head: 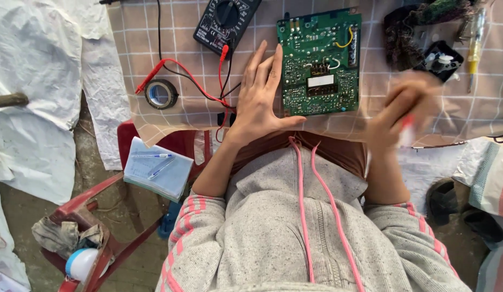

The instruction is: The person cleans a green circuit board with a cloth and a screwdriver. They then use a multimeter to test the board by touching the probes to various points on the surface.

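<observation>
We see the left hand (pixel 262 97) lying flat with fingers spread, its thumb along the near edge of the green circuit board (pixel 319 62), which sits just to its right with its long axis pointing away from us. The right hand (pixel 398 113) is blurred; we cannot tell its grip, though something red and white shows there. A black multimeter (pixel 226 21) lies beyond the left fingertips.

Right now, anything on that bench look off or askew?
Nothing looks damaged or spilled. The green circuit board lies flat, solder side up, with the left hand steadying its edge. The right hand is motion-blurred, holding something small and red-and-white. The multimeter leads trail loosely beside the tape roll.
</observation>
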